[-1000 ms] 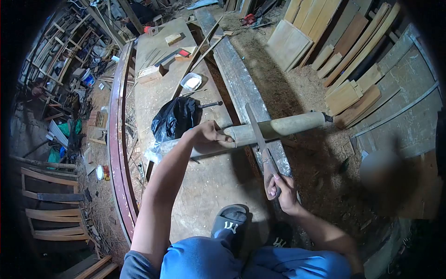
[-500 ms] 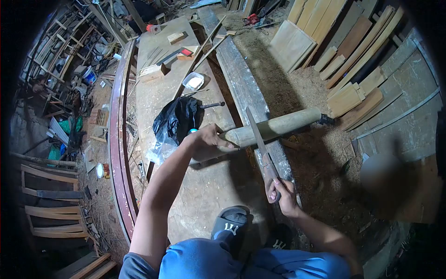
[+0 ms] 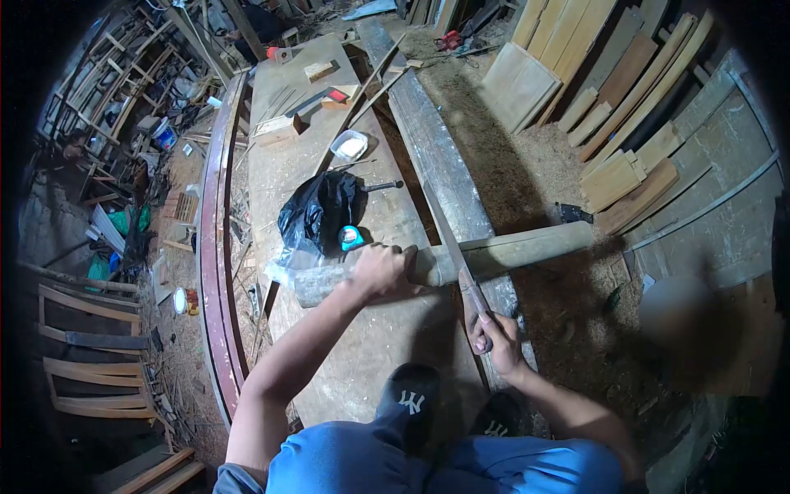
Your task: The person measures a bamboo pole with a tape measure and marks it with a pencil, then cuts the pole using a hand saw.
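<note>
A thick, pale round pole [image 3: 527,249] lies across the workbench [image 3: 354,354] and the weathered plank beside it. My left hand [image 3: 383,270] is wrapped over the pole from above, left of the saw, with the pole's rough left end showing past the wrist. My right hand [image 3: 499,339] is closed around the wooden handle of a handsaw [image 3: 445,232]. The saw's blade slants up and away, crossing the pole just right of my left hand. Near that hand are a blue tape measure [image 3: 350,239] and a black plastic bag [image 3: 317,212].
Farther along the bench are a hammer [image 3: 383,187], a white tub [image 3: 350,146], long thin sticks and wood blocks [image 3: 280,128]. The weathered plank [image 3: 440,152] runs alongside, across a gap. Boards [image 3: 518,86] lean at the right. My sandalled feet [image 3: 409,395] are close below the saw.
The pole has turned, its right end swinging toward me and rightward, its left end coming into sight. My left hand has shifted right. More of the tape measure shows.
</note>
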Demonstrator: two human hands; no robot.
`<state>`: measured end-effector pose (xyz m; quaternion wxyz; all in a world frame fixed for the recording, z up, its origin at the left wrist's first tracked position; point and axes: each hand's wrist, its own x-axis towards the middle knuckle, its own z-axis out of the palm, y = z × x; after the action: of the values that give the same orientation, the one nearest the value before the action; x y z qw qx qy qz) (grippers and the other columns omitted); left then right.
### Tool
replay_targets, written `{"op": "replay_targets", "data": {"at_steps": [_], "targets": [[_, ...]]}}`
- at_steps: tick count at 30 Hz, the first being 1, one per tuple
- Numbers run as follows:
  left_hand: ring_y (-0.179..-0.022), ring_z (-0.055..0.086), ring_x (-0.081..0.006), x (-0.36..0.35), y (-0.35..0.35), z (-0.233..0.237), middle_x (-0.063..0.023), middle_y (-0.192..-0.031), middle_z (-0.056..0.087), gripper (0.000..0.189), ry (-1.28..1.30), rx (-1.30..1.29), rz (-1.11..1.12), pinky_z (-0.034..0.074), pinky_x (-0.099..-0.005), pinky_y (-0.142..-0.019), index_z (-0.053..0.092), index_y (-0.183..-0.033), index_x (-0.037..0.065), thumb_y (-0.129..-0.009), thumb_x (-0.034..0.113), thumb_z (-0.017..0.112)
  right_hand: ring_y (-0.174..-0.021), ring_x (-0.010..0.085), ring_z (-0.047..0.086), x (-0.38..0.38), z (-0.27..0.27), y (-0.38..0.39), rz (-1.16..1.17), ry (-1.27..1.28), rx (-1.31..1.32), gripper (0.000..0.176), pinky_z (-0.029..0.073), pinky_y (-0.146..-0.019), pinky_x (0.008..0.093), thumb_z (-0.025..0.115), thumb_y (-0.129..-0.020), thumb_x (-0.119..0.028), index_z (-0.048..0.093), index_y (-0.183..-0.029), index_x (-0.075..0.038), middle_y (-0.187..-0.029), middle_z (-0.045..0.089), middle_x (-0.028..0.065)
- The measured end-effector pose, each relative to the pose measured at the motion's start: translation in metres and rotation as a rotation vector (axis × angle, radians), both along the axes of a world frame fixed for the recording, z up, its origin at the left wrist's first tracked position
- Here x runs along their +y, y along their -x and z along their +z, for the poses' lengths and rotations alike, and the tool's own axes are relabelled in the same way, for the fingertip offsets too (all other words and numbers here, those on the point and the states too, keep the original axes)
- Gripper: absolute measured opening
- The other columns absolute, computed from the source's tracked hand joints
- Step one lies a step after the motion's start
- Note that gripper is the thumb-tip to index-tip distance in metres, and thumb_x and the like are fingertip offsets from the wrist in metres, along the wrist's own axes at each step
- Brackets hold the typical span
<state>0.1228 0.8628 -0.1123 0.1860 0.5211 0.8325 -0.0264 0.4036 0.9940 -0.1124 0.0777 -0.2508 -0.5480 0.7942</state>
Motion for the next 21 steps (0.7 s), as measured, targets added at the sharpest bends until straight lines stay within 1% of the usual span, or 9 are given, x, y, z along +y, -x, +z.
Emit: {"op": "replay_targets", "data": {"at_steps": [2,3,6,7,12,14,18,20,21], "targets": [[-0.099,0.068,-0.0408,-0.011,-0.012,-0.004,-0.0208,-0.105,0.069,0.081,-0.238,0.102,-0.08,0.054,-0.053,-0.089,0.06,-0.121,0.007,-0.068,0.065,0.08,-0.056,0.0072,0.046,-0.003,-0.002,-0.004,-0.008,-0.012,-0.001,0.035,0.038,-0.054,0.0246,0.053,-0.106,-0.03,0.056,-0.08,-0.006,-0.065,0.05,-0.0014],[-0.107,0.066,-0.0399,-0.015,-0.017,-0.009,-0.0197,-0.115,0.064,0.079,-0.279,0.094,-0.07,0.052,-0.0515,-0.095,0.06,-0.121,0.005,-0.069,0.061,0.082,-0.057,0.0072,0.046,-0.004,-0.004,-0.007,-0.004,-0.018,-0.005,0.035,0.037,-0.054,0.0246,0.054,-0.105,-0.03,0.056,-0.08,-0.006,-0.065,0.05,-0.0014],[-0.105,0.066,-0.0413,-0.023,-0.032,-0.023,-0.0192,-0.118,0.061,0.08,-0.128,-0.027,0.022,0.053,-0.0518,-0.092,0.058,-0.124,0.005,-0.068,0.056,0.085,-0.057,0.0072,0.046,-0.005,-0.008,-0.016,0.021,0.0,-0.014,0.036,0.037,-0.054,0.0246,0.054,-0.105,-0.031,0.056,-0.08,-0.006,-0.065,0.05,-0.0015],[-0.105,0.066,-0.0421,-0.027,-0.037,-0.026,-0.0199,-0.12,0.06,0.082,-0.113,-0.065,0.071,0.053,-0.0523,-0.091,0.054,-0.125,0.005,-0.066,0.052,0.087,-0.057,0.0073,0.046,-0.006,-0.01,-0.019,0.039,0.022,-0.021,0.036,0.037,-0.054,0.0246,0.054,-0.105,-0.032,0.056,-0.08,-0.006,-0.065,0.05,-0.0015],[-0.105,0.067,-0.0417,-0.04,-0.053,-0.04,-0.0215,-0.115,0.066,0.088,-0.088,-0.058,0.073,0.054,-0.051,-0.09,0.049,-0.131,0.007,-0.067,0.054,0.086,-0.057,0.0067,0.046,-0.014,-0.021,-0.029,0.073,-0.014,-0.084,0.038,0.036,-0.053,0.0246,0.056,-0.104,-0.034,0.056,-0.078,-0.006,-0.064,0.05,-0.0015],[-0.103,0.068,-0.041,-0.043,-0.057,-0.039,-0.0216,-0.113,0.068,0.089,-0.206,-0.022,0.046,0.055,-0.0498,-0.089,0.049,-0.133,0.008,-0.067,0.055,0.085,-0.055,0.0062,0.046,-0.015,-0.02,-0.028,0.042,-0.005,-0.09,0.039,0.036,-0.052,0.0241,0.055,-0.104,-0.031,0.058,-0.076,-0.004,-0.062,0.05,-0.0023],[-0.1,0.069,-0.0409,-0.047,-0.051,-0.041,-0.0208,-0.112,0.068,0.088,-0.228,-0.035,0.068,0.056,-0.049,-0.086,0.05,-0.133,0.009,-0.067,0.056,0.085,-0.056,0.0065,0.047,-0.013,-0.017,-0.024,0.036,-0.04,-0.083,0.039,0.037,-0.052,0.0242,0.055,-0.104,-0.03,0.058,-0.077,-0.003,-0.063,0.051,-0.0015],[-0.098,0.069,-0.0411,-0.052,-0.043,-0.04,-0.021,-0.11,0.068,0.087,-0.261,-0.043,0.078,0.057,-0.0499,-0.084,0.051,-0.132,0.008,-0.067,0.055,0.085,-0.057,0.007,0.048,-0.013,-0.011,-0.022,0.018,0.027,-0.075,0.038,0.038,-0.053,0.0247,0.055,-0.104,-0.029,0.058,-0.077,-0.003,-0.064,0.052,-0.0003],[-0.097,0.069,-0.0415,-0.052,-0.04,-0.033,-0.0218,-0.109,0.069,0.086,-0.257,-0.066,0.137,0.056,-0.0505,-0.083,0.052,-0.131,0.008,-0.067,0.055,0.085,-0.057,0.007,0.048,-0.013,-0.011,-0.022,0.019,0.028,-0.073,0.038,0.038,-0.053,0.0247,0.055,-0.104,-0.029,0.058,-0.077,-0.003,-0.064,0.052,-0.0003]]}}
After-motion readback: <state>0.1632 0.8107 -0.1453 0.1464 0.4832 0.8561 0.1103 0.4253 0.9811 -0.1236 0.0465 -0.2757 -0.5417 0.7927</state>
